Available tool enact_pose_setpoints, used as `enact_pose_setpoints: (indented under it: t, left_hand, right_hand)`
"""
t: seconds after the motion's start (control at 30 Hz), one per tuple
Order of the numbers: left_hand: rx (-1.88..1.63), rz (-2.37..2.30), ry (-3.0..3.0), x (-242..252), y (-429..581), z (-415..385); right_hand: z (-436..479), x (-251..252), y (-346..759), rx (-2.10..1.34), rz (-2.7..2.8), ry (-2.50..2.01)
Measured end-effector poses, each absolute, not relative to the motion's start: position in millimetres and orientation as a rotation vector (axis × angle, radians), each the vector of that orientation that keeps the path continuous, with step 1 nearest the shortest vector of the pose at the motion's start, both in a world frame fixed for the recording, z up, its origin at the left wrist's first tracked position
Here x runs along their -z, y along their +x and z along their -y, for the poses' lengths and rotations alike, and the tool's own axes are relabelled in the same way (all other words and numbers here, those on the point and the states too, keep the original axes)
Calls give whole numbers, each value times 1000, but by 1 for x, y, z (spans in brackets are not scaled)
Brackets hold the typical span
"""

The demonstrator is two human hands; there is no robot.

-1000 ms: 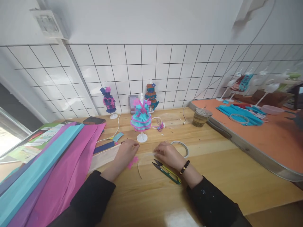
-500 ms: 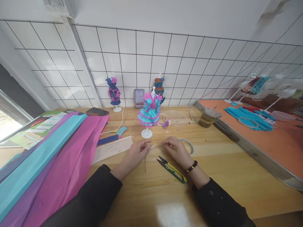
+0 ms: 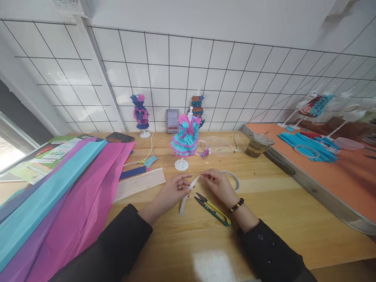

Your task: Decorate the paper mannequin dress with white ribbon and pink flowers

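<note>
A narrow strip of white tape (image 3: 184, 201) runs between my two hands. My left hand (image 3: 173, 191) pinches it partway along, thumb against fingers, with its loose end hanging toward the table. At the upper end, the fingertips of my right hand (image 3: 219, 185) are closed on the tape. Thread snips (image 3: 214, 211) with yellow and green handles lie below my right hand, blades pointing up and left. Partly hidden behind that hand is a flat tape roll (image 3: 235, 181). Beyond both hands stands a small mannequin in a turquoise and pink ruffled paper dress (image 3: 185, 143).
Pink, turquoise and purple paper sheets (image 3: 76, 188) spread over the left side. Near my left hand lie a cream strip (image 3: 141, 185) and a dark blue strip (image 3: 132, 173). A lidded cup (image 3: 259, 145) stands right, beside an orange-topped table (image 3: 331, 184). Dressed mannequins (image 3: 141, 113) line the back.
The tape strip has turned its broad white face toward me and its right end is pulled up. My left fingers have spread slightly. The snips have not been moved.
</note>
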State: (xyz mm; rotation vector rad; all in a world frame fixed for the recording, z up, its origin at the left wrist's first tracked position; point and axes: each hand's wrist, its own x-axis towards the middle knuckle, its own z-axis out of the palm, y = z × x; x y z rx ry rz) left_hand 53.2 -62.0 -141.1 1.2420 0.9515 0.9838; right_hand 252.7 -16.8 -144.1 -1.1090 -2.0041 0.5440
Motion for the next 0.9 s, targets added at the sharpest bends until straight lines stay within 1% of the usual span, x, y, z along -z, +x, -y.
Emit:
enact_pose_setpoints:
  t: [0.23, 0.4, 0.6, 0.73, 0.9]
  left_hand:
    - [-976, -941, 1237, 141, 52, 62]
    - [-978, -956, 1240, 142, 51, 62]
    - [-975, -955, 1202, 142, 52, 63]
    - [-993, -976, 1156, 142, 52, 63]
    - [-1005, -955, 1067, 138, 51, 64]
  right_hand:
    - [20, 141, 249, -674, 1996, -1171]
    - [16, 146, 251, -791, 1880, -1242]
    - [7, 153, 257, -748, 1708, -1223]
    - [3, 158, 258, -800, 1518, -1176]
    - [1, 161, 259, -822, 1474, -1198]
